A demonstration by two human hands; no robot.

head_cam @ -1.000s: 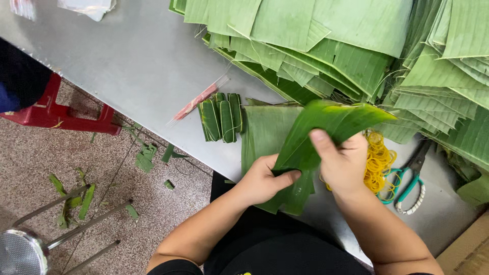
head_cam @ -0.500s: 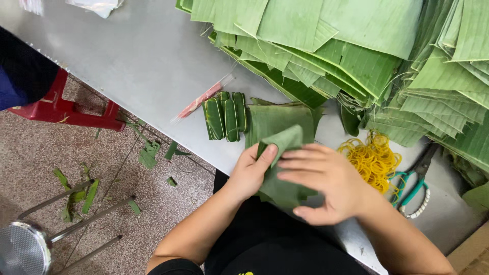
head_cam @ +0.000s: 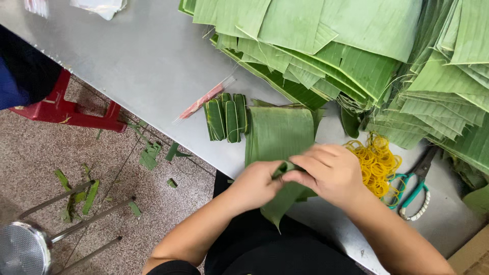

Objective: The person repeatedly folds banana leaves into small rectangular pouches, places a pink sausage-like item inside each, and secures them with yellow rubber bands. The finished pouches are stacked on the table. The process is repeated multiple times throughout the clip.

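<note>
Now both hands, left hand [head_cam: 254, 186] and right hand [head_cam: 333, 173], have closed together pinching one folded leaf strip [head_cam: 283, 196], beside three finished leaf rolls [head_cam: 226, 117].

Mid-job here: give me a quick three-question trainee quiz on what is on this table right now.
1. True or false: both the left hand and right hand grip the folded leaf strip.
2. What lies nearer the right hand: A) yellow rubber bands, B) pink packet?
3. How many finished leaf rolls lie on the metal table?

Key: 1 true; 2 A; 3 three.
</note>
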